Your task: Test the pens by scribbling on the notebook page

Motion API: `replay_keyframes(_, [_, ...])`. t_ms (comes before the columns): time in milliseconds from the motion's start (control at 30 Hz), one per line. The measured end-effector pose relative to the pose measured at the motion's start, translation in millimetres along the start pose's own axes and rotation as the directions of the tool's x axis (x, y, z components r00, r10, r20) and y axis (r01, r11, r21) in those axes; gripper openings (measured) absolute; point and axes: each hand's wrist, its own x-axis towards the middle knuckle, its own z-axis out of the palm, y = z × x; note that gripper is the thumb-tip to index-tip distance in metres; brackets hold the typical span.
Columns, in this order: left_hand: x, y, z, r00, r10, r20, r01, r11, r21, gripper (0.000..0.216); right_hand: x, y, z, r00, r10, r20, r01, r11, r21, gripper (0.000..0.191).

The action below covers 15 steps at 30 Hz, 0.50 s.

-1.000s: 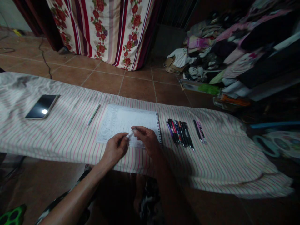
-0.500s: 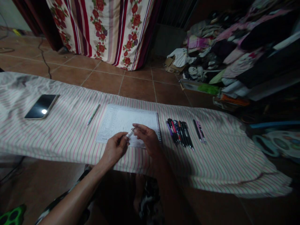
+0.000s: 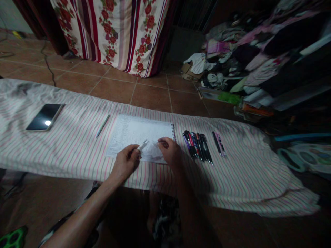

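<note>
My left hand [image 3: 126,162] is closed round a pale pen [image 3: 142,145] whose tip points up and right over the spiral notebook [image 3: 137,132]. My right hand [image 3: 170,153] rests near the notebook's lower right corner, its fingers pinched on something small that I cannot make out. The two hands are now apart, a short gap between them. The notebook lies open on a striped cloth [image 3: 77,148] covering a long low board.
A row of several dark and coloured pens [image 3: 198,144] lies right of the notebook, two more pens [image 3: 218,144] beyond. A light pen [image 3: 102,126] and a phone [image 3: 45,116] lie to the left. A floral curtain [image 3: 116,31] and piled clothes [image 3: 245,51] stand behind on tiled floor.
My right hand has pulled away to the right from the pen, which stays in my left hand. Earlier both hands met at the pen's tip.
</note>
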Motion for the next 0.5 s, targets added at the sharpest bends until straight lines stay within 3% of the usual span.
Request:
replay_keyframes(167, [0.3,0.0,0.4,1.000,-0.006,0.011,0.006,1.000,0.012,0.034,-2.9,-0.1,10.7,0.992,-0.084,0.090,0.103,0.969,-0.223,0.012])
replay_keyframes(267, [0.1,0.4,0.3,1.000,-0.001,0.006,0.001,1.000,0.014,0.033,-4.1,-2.3,11.5,0.989,-0.111,0.101,0.134,0.959,-0.251,0.010])
replay_keyframes(500, [-0.7,-1.1,-0.6,1.000,-0.006,0.003,0.005,1.000,0.012,0.034,-0.8,-3.9,10.6,0.999,-0.013,0.048,0.004,0.985,0.174,0.014])
